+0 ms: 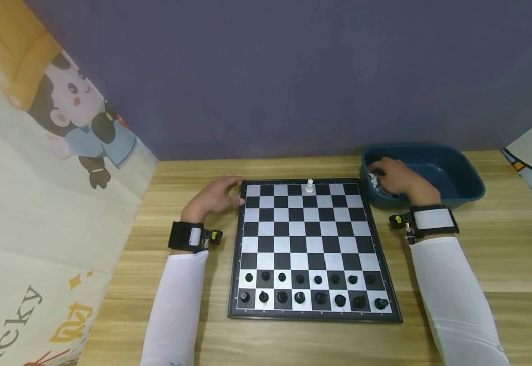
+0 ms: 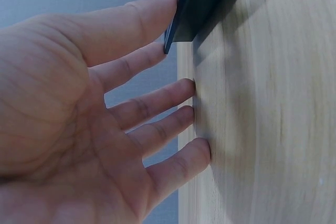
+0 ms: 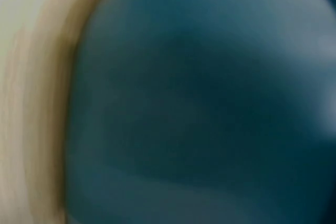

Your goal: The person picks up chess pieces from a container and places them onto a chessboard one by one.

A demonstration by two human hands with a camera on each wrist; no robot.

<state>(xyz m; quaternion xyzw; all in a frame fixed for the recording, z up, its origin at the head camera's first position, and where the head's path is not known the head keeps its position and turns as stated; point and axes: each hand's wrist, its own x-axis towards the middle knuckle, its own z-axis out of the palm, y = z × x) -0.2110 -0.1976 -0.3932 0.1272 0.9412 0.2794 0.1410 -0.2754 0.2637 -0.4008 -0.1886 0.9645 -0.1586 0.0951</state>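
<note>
Pinch white chess pieces [image 1: 373,179] at the neck, likely light, stiff and slick, in bin [image 1: 449,177] under right hand [image 1: 402,179] (can't tell if gripping any), with left hand [image 1: 215,197] spread against edge of chessboard [image 1: 300,244].

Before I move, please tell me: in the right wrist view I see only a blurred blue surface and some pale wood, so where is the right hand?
Observer: The right hand reaches into the left end of the blue tub.
Operator: Thank you. And the other one?
Observer: The left hand touches the far left corner of the chessboard.
Operator: Is something white standing there?
Observer: Yes, one white piece stands in the far row.
</note>
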